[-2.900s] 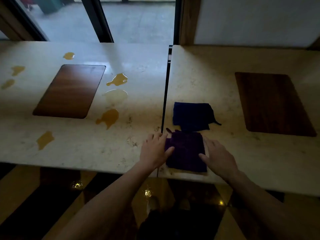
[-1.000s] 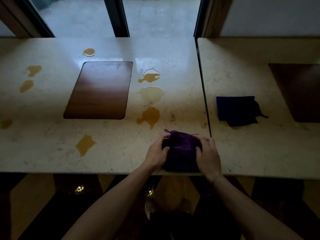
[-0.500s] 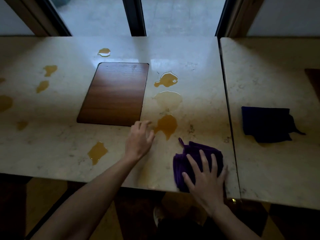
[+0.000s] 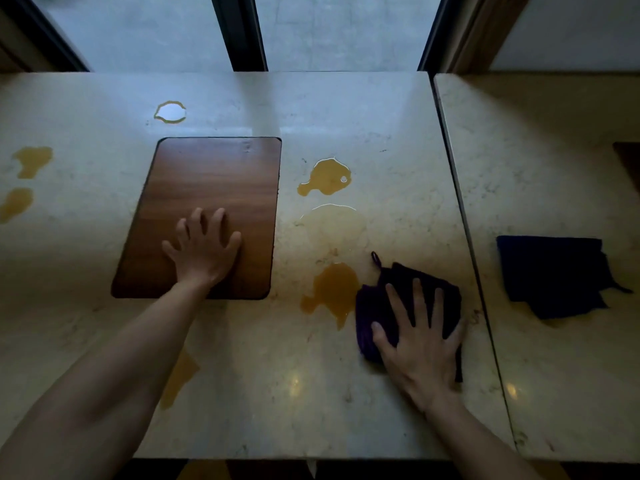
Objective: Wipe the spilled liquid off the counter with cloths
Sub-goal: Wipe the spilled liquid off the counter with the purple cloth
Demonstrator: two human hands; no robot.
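Our right hand (image 4: pixel 420 344) presses flat, fingers spread, on the bunched purple cloth (image 4: pixel 398 299) near the counter's (image 4: pixel 346 393) front edge, close to the seam at its right edge. The nearest amber puddle (image 4: pixel 334 289) lies just left of the cloth, touching or nearly so, so we judge a short leftward sweep meets it. Our left hand (image 4: pixel 202 249) rests open and empty on the inset wooden panel (image 4: pixel 214 174), farther from the cloth. A dark blue cloth (image 4: pixel 554 275) lies untouched on the neighbouring slab (image 4: pixel 554 393).

Two pale marble-look counter (image 4: pixel 346 116) slabs meet at a dark seam (image 4: pixel 460 209), each with an inset wooden panel (image 4: pixel 214 174). Behind them, dark window frames (image 4: pixel 242 32) divide glass showing what may be a grey paved floor outside. A pale wall (image 4: pixel 571 29) stands at right. Daylight glares on the far counter.
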